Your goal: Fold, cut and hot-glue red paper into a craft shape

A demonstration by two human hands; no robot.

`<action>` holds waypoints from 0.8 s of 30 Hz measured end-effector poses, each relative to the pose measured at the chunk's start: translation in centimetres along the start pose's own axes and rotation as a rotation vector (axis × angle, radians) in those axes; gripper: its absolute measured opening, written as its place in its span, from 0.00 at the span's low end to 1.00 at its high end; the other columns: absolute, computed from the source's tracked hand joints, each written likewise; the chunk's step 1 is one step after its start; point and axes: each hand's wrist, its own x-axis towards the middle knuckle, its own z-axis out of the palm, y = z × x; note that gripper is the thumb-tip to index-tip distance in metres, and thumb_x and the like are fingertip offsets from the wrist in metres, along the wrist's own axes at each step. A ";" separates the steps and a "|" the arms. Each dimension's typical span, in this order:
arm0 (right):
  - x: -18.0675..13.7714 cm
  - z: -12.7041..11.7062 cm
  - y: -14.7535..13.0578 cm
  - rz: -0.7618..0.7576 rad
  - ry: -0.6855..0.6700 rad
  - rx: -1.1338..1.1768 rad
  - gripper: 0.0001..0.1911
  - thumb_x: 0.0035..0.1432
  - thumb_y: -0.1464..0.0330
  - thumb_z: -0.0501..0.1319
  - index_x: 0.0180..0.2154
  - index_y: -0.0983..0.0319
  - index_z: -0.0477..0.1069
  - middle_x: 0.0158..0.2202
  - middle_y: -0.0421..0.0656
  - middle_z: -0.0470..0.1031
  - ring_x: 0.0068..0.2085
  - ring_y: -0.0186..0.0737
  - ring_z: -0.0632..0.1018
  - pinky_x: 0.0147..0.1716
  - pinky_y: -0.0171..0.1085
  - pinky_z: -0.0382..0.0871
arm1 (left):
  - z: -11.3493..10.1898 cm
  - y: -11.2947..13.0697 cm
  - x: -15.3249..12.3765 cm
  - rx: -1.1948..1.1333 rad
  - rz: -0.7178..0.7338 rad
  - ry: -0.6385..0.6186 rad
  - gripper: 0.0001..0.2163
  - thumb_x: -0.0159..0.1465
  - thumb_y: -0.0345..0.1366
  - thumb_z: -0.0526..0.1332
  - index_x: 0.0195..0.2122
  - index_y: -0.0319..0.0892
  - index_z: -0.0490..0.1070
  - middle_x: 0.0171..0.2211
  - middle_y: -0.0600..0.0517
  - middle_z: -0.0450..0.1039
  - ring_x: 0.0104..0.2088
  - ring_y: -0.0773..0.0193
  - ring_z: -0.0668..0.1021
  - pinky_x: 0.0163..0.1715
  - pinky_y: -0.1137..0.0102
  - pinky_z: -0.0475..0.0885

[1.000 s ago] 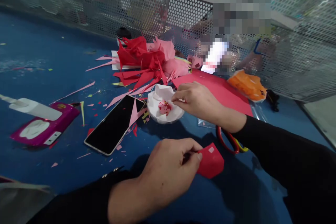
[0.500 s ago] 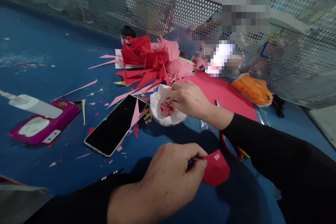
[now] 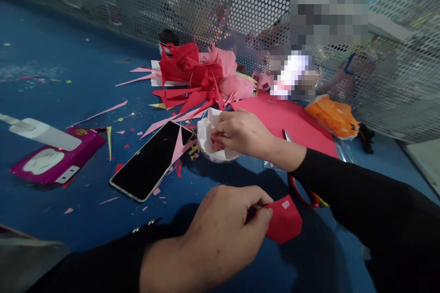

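My left hand (image 3: pixel 225 229) pinches a folded red paper piece (image 3: pixel 284 220) low over the blue table (image 3: pixel 62 78); a small pale square is stuck on the paper. My right hand (image 3: pixel 242 132) reaches into a small white paper-lined bowl (image 3: pixel 206 139) that holds pink and red paper bits (image 3: pixel 216 143). Its fingers are curled down among the bits; whether they hold any is hidden. Both arms wear black sleeves.
A black phone (image 3: pixel 151 160) lies left of the bowl. A magenta wipes pack (image 3: pixel 55 162) sits far left. Red and pink paper scraps (image 3: pixel 199 78) pile behind, beside a red sheet (image 3: pixel 288 119), scissors (image 3: pixel 302 192) and an orange bag (image 3: pixel 332 116). A perforated metal screen (image 3: pixel 137 0) stands at the back.
My right hand has moved from the bowl's right rim down into the paper bits. My left hand with the red piece has shifted slightly right.
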 end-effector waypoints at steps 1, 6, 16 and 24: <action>0.2 0.0 -0.2 0.007 -0.009 -0.016 0.08 0.59 0.72 0.61 0.31 0.63 0.80 0.33 0.45 0.77 0.30 0.36 0.68 0.27 0.39 0.49 | 0.0 0.0 0.0 0.002 0.000 -0.001 0.10 0.63 0.35 0.57 0.36 0.50 0.80 0.28 0.57 0.80 0.29 0.66 0.78 0.26 0.73 0.66; 0.7 -0.1 -1.1 0.037 -0.066 -0.060 0.09 0.58 0.72 0.61 0.31 0.64 0.81 0.33 0.46 0.77 0.28 0.35 0.67 0.28 0.40 0.49 | -0.3 0.3 -0.1 -0.003 -0.012 -0.011 0.11 0.63 0.34 0.57 0.36 0.49 0.80 0.26 0.57 0.79 0.28 0.66 0.77 0.26 0.72 0.65; 0.8 0.2 -1.0 0.021 -0.078 -0.088 0.11 0.60 0.71 0.59 0.34 0.64 0.81 0.36 0.46 0.78 0.30 0.37 0.70 0.30 0.41 0.55 | -0.3 0.3 0.1 -0.013 0.000 -0.001 0.10 0.62 0.34 0.58 0.35 0.50 0.80 0.27 0.57 0.79 0.28 0.66 0.77 0.26 0.72 0.65; 0.4 0.3 -0.7 0.073 -0.036 0.041 0.10 0.57 0.74 0.59 0.34 0.64 0.81 0.37 0.45 0.78 0.33 0.37 0.73 0.30 0.38 0.56 | -0.3 0.2 0.0 -0.008 0.001 -0.003 0.11 0.63 0.35 0.57 0.37 0.49 0.80 0.29 0.57 0.80 0.30 0.65 0.78 0.27 0.72 0.66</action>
